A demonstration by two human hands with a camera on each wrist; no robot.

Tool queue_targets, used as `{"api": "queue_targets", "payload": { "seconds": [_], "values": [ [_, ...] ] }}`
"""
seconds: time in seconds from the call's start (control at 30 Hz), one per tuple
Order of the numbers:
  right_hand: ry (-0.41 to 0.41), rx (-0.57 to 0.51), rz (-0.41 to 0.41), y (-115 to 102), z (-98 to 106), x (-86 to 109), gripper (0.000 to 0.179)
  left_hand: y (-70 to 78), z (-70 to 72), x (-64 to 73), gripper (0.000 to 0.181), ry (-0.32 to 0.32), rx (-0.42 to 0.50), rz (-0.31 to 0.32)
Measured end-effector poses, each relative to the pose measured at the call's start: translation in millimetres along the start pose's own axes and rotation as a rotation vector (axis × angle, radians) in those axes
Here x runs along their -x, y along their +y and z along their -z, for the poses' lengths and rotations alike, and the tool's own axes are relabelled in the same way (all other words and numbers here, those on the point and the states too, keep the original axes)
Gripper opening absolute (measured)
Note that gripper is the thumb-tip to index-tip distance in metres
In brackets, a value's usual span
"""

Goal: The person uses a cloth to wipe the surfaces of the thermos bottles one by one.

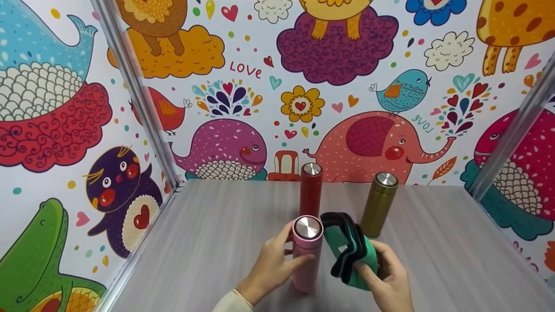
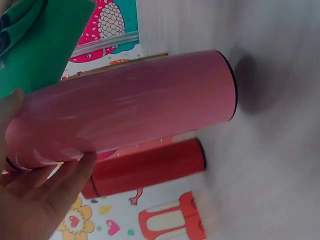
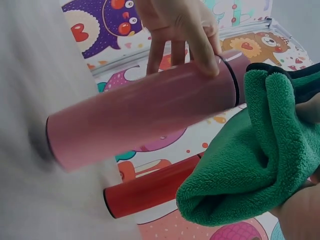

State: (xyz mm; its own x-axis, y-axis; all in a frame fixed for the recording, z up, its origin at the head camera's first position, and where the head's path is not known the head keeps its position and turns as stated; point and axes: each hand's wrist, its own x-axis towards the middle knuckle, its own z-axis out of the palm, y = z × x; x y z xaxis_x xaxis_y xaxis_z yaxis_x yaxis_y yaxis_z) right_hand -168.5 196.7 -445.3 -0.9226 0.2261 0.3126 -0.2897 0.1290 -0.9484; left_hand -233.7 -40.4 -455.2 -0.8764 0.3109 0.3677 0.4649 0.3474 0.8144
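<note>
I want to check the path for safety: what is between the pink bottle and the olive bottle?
In the head view, the green cloth, held in the right hand, appears between the pink bottle and the olive bottle.

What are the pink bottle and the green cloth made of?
The pink bottle looks like painted metal: its body has a smooth sheen, and its lid top shines silver, though plastic is possible. The green cloth seems to be towel fabric, perhaps microfibre, because its surface looks fuzzy.
</note>
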Motion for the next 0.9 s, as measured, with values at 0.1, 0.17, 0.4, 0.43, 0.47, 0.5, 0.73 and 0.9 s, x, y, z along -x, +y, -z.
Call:
{"api": "queue_targets", "payload": {
  "seconds": [0.1, 0.17, 0.4, 0.43, 0.47, 0.5, 0.73, 0.9],
  "values": [
    [-0.012, -0.015, 0.016, 1.7, -1.1, 0.0, 0.036, -3.0, -7.4, 0.8, 0.079, -0.009, 0.016, 0.011],
    [-0.033, -0.03, 0.052, 5.1, -2.1, -1.2, 0.037, -4.7, -10.9, 1.2, 0.079, -0.013, 0.027, 0.012],
    [-0.11, -0.108, 0.173, 19.6, -5.1, -10.3, 0.039, -7.0, -20.6, 0.2, 0.077, -0.018, 0.068, 0.016],
    [-0.114, -0.111, 0.176, 21.0, -6.0, -11.3, 0.038, -7.2, -21.1, 0.1, 0.077, -0.017, 0.072, 0.015],
    [-0.118, -0.111, 0.177, 22.5, -6.9, -12.1, 0.038, -7.6, -21.7, 0.0, 0.076, -0.015, 0.074, 0.015],
    [-0.122, -0.11, 0.181, 24.1, -8.0, -13.0, 0.037, -7.9, -22.2, 0.0, 0.076, -0.012, 0.076, 0.011],
    [-0.216, -0.131, 0.211, 37.6, -14.3, -17.4, 0.04, -12.7, -26.1, 0.1, 0.074, 0.025, 0.077, -0.076],
    [-0.31, -0.163, 0.23, 44.1, -15.8, -19.6, 0.041, -13.1, -25.4, 1.0, 0.073, 0.014, 0.084, -0.054]
  ]
}}
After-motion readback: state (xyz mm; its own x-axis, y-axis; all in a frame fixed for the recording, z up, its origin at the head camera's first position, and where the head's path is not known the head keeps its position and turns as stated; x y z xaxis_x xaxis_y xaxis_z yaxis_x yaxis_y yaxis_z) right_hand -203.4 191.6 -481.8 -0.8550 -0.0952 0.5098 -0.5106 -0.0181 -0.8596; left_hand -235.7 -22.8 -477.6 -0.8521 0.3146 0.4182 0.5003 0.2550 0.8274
